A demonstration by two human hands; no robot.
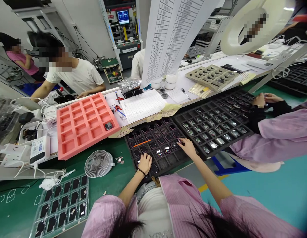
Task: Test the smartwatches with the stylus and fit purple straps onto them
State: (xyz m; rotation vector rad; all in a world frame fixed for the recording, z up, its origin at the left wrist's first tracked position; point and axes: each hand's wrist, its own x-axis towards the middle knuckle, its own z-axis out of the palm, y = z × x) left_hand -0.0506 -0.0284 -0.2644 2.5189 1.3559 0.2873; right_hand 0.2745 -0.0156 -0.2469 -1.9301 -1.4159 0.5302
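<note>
In front of me lies a black foam tray with watch bodies in many of its square pockets. My left hand, a dark band at its wrist, rests over the tray's near left part. Its fingers are spread, touching a watch body that they partly cover. At the tray's right side is my right hand, with thumb and forefinger closed round a small dark thing, mostly hidden. Between my hands, two watch bodies have lit screens. An orange stick lies across the pockets farther left.
Another black tray of parts adjoins on the right, where a co-worker's hands work. Leftward are a small fan, a clear tray and a pink foam tray on the raised shelf. Printed sheets hang ahead.
</note>
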